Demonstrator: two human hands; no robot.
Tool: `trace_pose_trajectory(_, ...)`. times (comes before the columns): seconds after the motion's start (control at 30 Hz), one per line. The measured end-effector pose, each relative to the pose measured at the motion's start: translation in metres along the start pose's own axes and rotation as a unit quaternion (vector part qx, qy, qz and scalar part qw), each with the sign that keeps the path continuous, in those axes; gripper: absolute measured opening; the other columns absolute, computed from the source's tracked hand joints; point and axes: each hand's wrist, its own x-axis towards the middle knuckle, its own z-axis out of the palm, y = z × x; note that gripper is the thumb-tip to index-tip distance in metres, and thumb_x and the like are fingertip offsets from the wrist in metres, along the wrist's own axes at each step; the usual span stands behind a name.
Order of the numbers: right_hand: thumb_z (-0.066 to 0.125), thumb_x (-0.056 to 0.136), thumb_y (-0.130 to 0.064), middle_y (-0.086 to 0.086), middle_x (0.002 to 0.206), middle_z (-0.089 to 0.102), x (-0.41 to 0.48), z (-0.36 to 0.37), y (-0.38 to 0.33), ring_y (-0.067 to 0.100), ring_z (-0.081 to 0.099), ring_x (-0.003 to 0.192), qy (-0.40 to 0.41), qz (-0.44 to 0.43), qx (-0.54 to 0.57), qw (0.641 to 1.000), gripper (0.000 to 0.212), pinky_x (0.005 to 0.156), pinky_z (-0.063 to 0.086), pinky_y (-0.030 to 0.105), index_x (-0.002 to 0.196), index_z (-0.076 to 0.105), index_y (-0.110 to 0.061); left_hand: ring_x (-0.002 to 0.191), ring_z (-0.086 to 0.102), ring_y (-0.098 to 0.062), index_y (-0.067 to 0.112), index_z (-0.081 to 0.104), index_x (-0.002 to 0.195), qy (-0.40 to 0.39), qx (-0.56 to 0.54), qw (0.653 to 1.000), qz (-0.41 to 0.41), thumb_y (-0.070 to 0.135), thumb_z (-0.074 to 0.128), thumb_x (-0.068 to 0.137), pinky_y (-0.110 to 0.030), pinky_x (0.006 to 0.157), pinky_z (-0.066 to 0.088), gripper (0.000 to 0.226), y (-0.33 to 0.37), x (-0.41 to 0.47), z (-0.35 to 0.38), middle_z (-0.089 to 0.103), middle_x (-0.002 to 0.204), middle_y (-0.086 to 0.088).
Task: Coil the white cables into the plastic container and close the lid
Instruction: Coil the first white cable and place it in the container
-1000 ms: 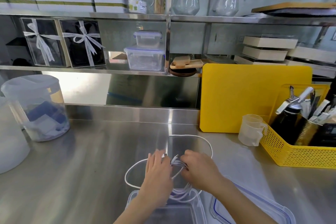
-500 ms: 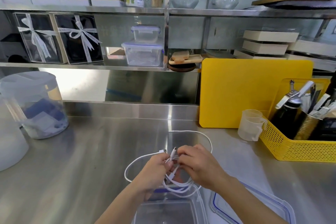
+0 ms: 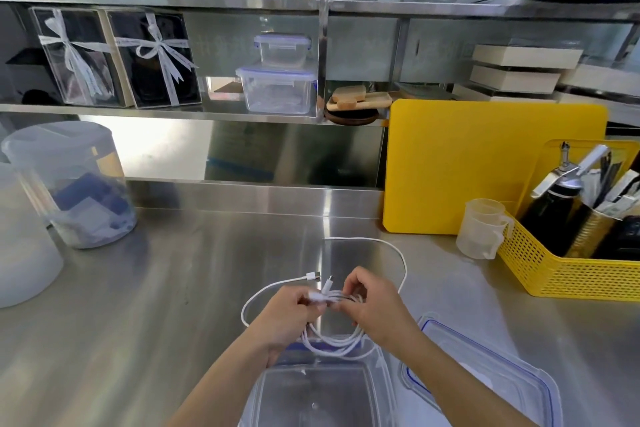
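Note:
White cables hang as a small bundle of loops between my two hands, just above the far rim of an open clear plastic container at the counter's near edge. My left hand and my right hand both pinch the top of the bundle, where several plug ends stick out. One loose strand still arcs out over the steel counter behind the hands. The container's lid, clear with a blue seal, lies flat to the right of the container.
A yellow perforated basket with bottles and tools stands at the right, a small measuring cup beside it, a yellow cutting board against the wall. Translucent tubs sit at the left. Shelves above hold boxes and jugs.
Both hands have lifted the cable bundle off the counter and drawn it together, holding it over the container's far rim. The view has tilted down slightly.

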Motion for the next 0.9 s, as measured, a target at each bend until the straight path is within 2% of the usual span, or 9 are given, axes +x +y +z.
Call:
trace_pose_trajectory(0.17,0.066,0.081,-0.021,-0.001,0.077,0.056,-0.009,0.011,0.003,0.021,0.052,0.072,-0.004,-0.033,-0.148,0.988,0.019,0.064,0.046,0.033,0.077,0.047,-0.021,0.055,0.046,-0.006,0.016,0.062,0.08,0.039,0.08,0.996,0.011,0.006,0.071,0.073,-0.011,0.051,0.038,0.015,-0.007,-0.002,-0.004,0.055,0.066,0.005)
trace_pose_trajectory(0.23,0.064,0.08,-0.017,0.003,0.078,0.059,-0.009,0.015,0.006,0.024,0.052,0.073,0.004,-0.043,-0.164,0.985,0.014,0.065,0.048,0.039,0.078,0.05,-0.017,0.058,0.049,-0.005,0.02,0.058,0.077,0.024,0.139,0.99,0.019,0.01,0.071,0.069,-0.015,0.054,0.04,0.018,-0.01,-0.006,-0.005,0.056,0.067,0.009)
trace_pose_trajectory(0.37,0.065,0.078,-0.015,0.005,0.075,0.057,-0.012,0.025,0.011,0.028,0.053,0.072,-0.038,-0.033,-0.153,0.987,0.015,0.064,0.046,0.04,0.077,0.05,-0.013,0.065,0.05,-0.012,0.026,0.058,0.072,0.046,0.234,0.971,0.016,0.021,0.066,0.073,-0.021,0.057,0.038,0.009,-0.019,-0.014,-0.004,0.058,0.071,0.007)
trace_pose_trajectory(0.47,0.067,0.076,-0.015,0.005,0.074,0.055,-0.014,0.035,0.017,0.031,0.053,0.072,-0.063,-0.021,-0.15,0.986,0.022,0.065,0.047,0.041,0.072,0.046,-0.016,0.075,0.054,-0.019,0.022,0.063,0.082,0.064,0.284,0.957,-0.002,0.024,0.062,0.076,-0.025,0.064,0.039,0.007,-0.028,-0.019,-0.003,0.063,0.086,0.002)
trace_pose_trajectory(0.53,0.068,0.076,-0.017,0.003,0.074,0.055,-0.016,0.043,0.02,0.03,0.054,0.072,-0.076,-0.008,-0.155,0.985,0.025,0.064,0.047,0.04,0.07,0.044,-0.02,0.087,0.06,-0.025,0.017,0.062,0.092,0.06,0.354,0.933,-0.015,0.022,0.055,0.08,-0.029,0.07,0.043,0.014,-0.032,-0.022,0.0,0.065,0.098,-0.004)
trace_pose_trajectory(0.63,0.061,0.079,-0.014,0.005,0.074,0.055,-0.019,0.06,0.023,0.028,0.05,0.073,-0.091,-0.006,-0.177,0.98,0.02,0.066,0.044,0.039,0.071,0.044,-0.018,0.108,0.059,-0.031,0.012,0.054,0.11,0.05,0.519,0.853,-0.018,0.016,0.046,0.087,-0.036,0.083,0.046,0.024,-0.038,-0.027,0.011,0.06,0.117,-0.008)
trace_pose_trajectory(0.7,0.057,0.081,-0.013,0.012,0.082,0.062,-0.022,0.071,0.025,0.032,0.054,0.08,-0.101,-0.009,-0.197,0.975,0.012,0.064,0.038,0.037,0.074,0.048,-0.015,0.113,0.057,-0.031,0.01,0.051,0.116,0.041,0.57,0.821,-0.017,0.011,0.044,0.088,-0.036,0.087,0.046,0.028,-0.047,-0.027,0.018,0.059,0.122,-0.01)
trace_pose_trajectory(0.77,0.056,0.084,-0.015,0.015,0.092,0.066,-0.024,0.08,0.029,0.033,0.057,0.087,-0.108,-0.004,-0.204,0.973,0.008,0.062,0.034,0.033,0.078,0.05,-0.014,0.117,0.054,-0.03,0.009,0.048,0.121,0.034,0.594,0.803,-0.015,0.008,0.041,0.09,-0.035,0.089,0.045,0.032,-0.058,-0.025,0.021,0.057,0.126,-0.011)
trace_pose_trajectory(0.9,0.052,0.089,-0.016,0.014,0.103,0.066,-0.026,0.092,0.033,0.033,0.059,0.095,-0.127,0.01,-0.227,0.966,0.004,0.066,0.039,0.033,0.086,0.053,-0.014,0.115,0.056,-0.03,0.01,0.045,0.126,0.014,0.605,0.796,-0.025,0.006,0.039,0.093,-0.036,0.086,0.047,0.034,-0.079,-0.023,0.024,0.055,0.128,-0.012)
